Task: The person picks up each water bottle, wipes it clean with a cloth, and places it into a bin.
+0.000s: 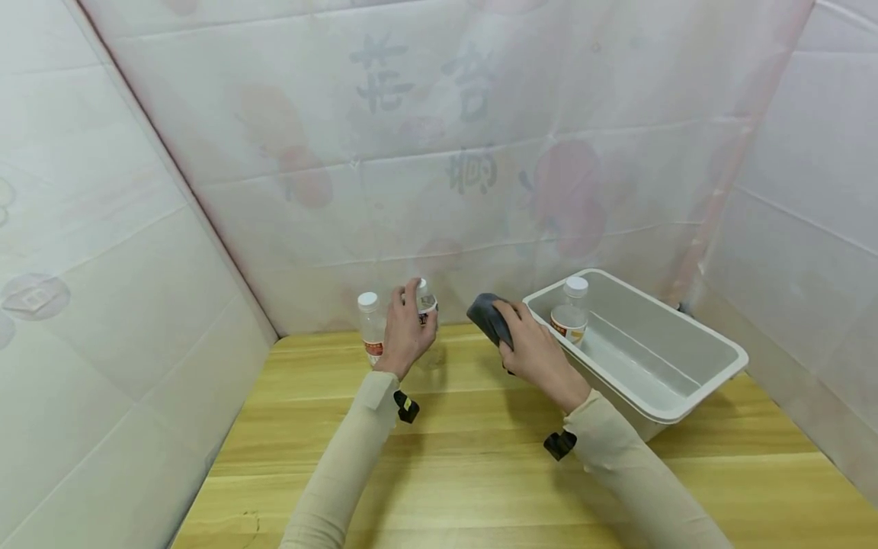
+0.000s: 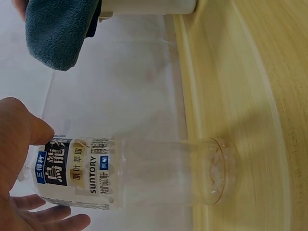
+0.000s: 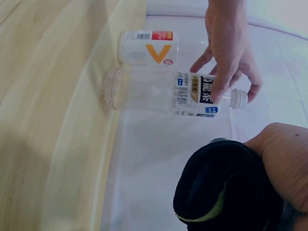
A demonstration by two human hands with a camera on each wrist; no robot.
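Clear plastic bottle point(image 1: 427, 305) with white cap and a dark-and-white label near the neck, empty, standing upright on the table point(image 1: 480, 457) against the back wall, gripped near the top by the left hand point(image 1: 405, 332). Dark grey cloth point(image 1: 490, 319), bunched up, held above the table in the right hand point(image 1: 538, 352), just right of the bottle.

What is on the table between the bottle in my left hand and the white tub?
In the head view, only your right hand gripping a dark cloth sits between the bottle and the white tub; the table below is bare.
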